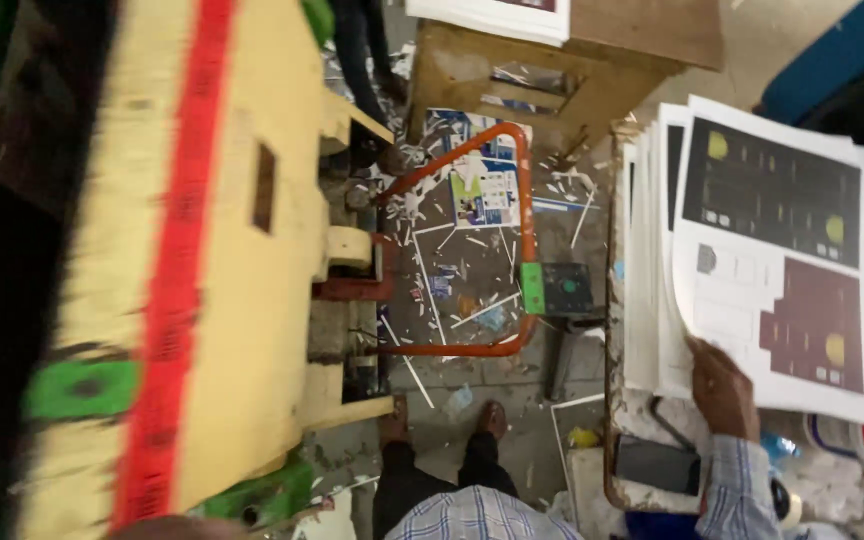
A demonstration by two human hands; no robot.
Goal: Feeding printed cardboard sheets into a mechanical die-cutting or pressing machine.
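A cream machine (222,250) with a red stripe fills the left of the frame. At right, a stack of printed sheets (652,260) lies on a table. The right hand (722,385), lower right, pinches the top sheet (777,260), lifting it. The left hand is out of view.

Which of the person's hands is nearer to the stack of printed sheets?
Right. The right hand grips the near edge of the top printed sheets on the stack. The left hand is out of view.
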